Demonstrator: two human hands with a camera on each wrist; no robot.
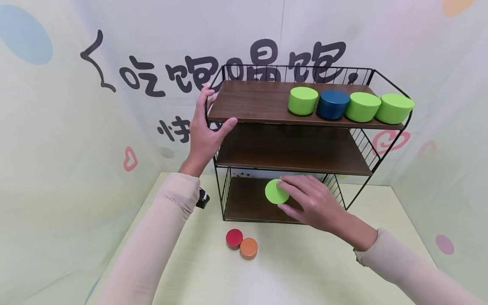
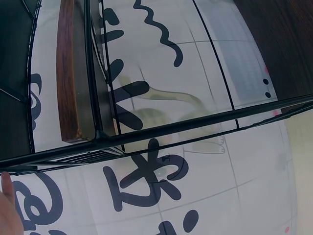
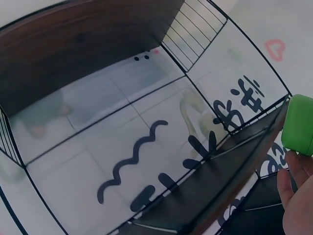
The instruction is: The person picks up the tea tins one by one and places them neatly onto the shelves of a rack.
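Observation:
My left hand (image 1: 203, 127) grips the upper left corner of a three-tier shelf rack (image 1: 251, 101) with black wire sides, its thumb along the front of the top board. In the left wrist view only a fingertip (image 2: 9, 196) shows below the rack's wire frame. My right hand (image 1: 312, 199) pinches a light green round tin (image 1: 276, 192) between thumb and fingers, in front of the lower part of the rack. That tin (image 3: 299, 125) also appears at the right edge of the right wrist view, level with the front edge of a board.
Along the right of the top board stand a green tin (image 1: 303, 101), a blue tin (image 1: 333, 105) and two more green tins (image 1: 363, 107). A red tin (image 1: 234, 238) and an orange tin (image 1: 249, 248) sit side by side on the table (image 1: 206, 271) before the rack. A printed curtain (image 1: 126, 51) hangs behind.

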